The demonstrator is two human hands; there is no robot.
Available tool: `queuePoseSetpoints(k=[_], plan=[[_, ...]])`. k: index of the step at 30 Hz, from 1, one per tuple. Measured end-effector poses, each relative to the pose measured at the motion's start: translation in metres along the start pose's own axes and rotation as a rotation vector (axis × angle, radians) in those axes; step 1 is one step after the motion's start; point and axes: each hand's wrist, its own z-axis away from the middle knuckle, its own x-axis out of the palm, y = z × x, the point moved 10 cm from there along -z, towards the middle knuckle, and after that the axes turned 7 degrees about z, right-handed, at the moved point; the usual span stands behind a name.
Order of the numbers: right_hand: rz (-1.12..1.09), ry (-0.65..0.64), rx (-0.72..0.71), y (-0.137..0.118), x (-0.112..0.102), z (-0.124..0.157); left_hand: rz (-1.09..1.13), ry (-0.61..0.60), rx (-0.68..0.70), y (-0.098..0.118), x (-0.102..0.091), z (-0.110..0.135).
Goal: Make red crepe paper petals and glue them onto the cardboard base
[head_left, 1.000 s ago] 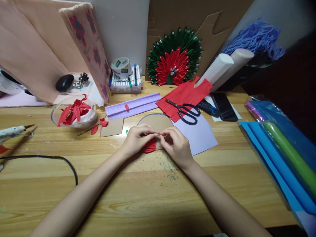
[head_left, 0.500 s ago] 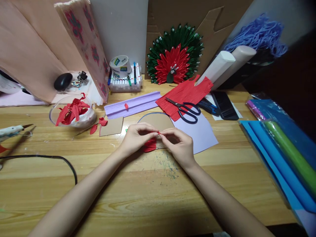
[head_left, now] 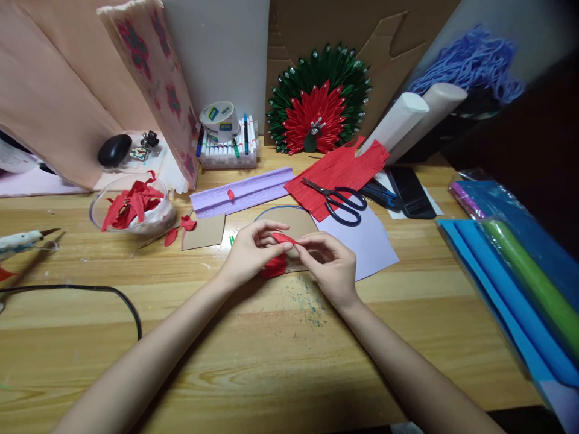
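Observation:
Between my two hands is a small red crepe paper petal (head_left: 284, 238). My left hand (head_left: 251, 253) has its thumb and fingers closed on the petal's left part. My right hand (head_left: 332, 265) pinches its right tip. Below them, a cardboard piece (head_left: 289, 219) with a blue-edged curve lies on the table, partly hidden by my hands. More red crepe paper (head_left: 274, 267) shows under my left hand. Black-handled scissors (head_left: 344, 205) rest on a red crepe paper sheet (head_left: 332, 170) and a lilac paper sheet (head_left: 373, 247), to the right of the cardboard.
A clear bowl (head_left: 97, 211) of red scraps stands left, by loose red petals (head_left: 170, 236) and a small cardboard piece (head_left: 205, 231). A glue gun (head_left: 20, 240) and black cable (head_left: 90, 287) lie far left. Markers (head_left: 226, 147), a red-green peacock craft (head_left: 319, 102) and paper rolls (head_left: 402, 117) stand behind.
The petal shows more between my hands, longer and flatter than before. My left fingers have opened slightly around it, and my right hand has shifted a little.

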Motion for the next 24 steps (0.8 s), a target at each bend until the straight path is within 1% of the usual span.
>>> queuePoseSetpoints(k=[7, 13, 15, 20, 24], plan=[[0.013, 0.008, -0.024, 0.0, -0.003, -0.001, 0.023, 0.011, 0.018, 0.0, -0.002, 0.0], [0.097, -0.042, -0.144, -0.013, -0.002, -0.002, 0.011, 0.014, 0.012, -0.001, -0.002, 0.0], [0.115, -0.054, -0.161, -0.015, 0.0, -0.001, 0.006, 0.024, 0.015, 0.0, -0.003, 0.0], [0.048, -0.086, -0.097, -0.009, 0.003, -0.002, -0.008, 0.067, 0.012, 0.002, -0.006, 0.0], [0.045, -0.084, -0.1, -0.01, 0.003, -0.002, 0.064, 0.093, -0.065, -0.004, -0.005, 0.004]])
